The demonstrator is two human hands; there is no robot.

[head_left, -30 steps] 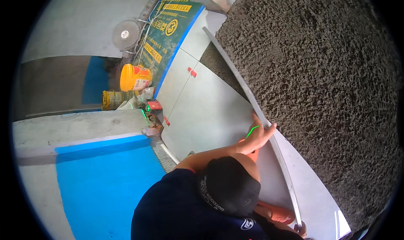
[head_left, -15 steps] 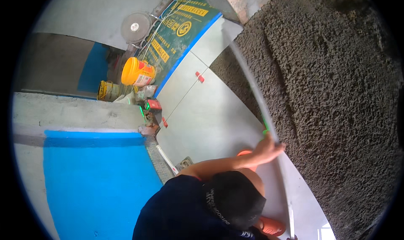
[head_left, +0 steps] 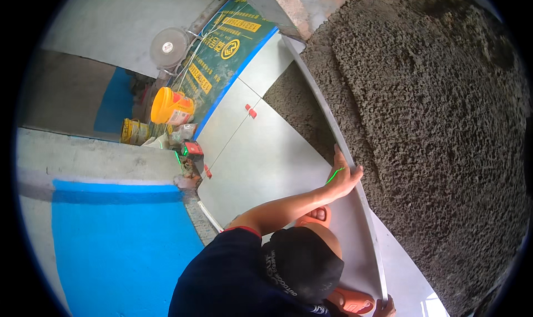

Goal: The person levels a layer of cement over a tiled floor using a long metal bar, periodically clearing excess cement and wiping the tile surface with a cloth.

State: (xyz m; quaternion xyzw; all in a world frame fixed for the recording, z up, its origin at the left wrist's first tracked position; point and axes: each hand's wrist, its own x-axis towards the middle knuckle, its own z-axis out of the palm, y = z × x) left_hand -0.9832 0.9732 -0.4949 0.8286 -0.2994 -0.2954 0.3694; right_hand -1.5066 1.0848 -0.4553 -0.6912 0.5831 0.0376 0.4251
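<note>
R of ctr, head view: grey metal straightedge (head_left: 335, 129), long axis upper-ctr to lower-R, bowed by lens, spanning edge of mortar bed (head_left: 433, 128) & pale floor tile (head_left: 266, 150); bar/mortar contact can't tell. Bar lies in front of crouching co-worker (head_left: 216, 278). Co-worker's L hand (head_left: 344, 182) approx. mid-bar, digits either side, grasping; arm reaching out, elbow slightly bent. Co-worker's R hand (head_left: 386, 307) at lower end, seems clasped on it, part hidden. Wearer's own hands: out of frame, state can't tell; neither placeable as nearer.
</note>
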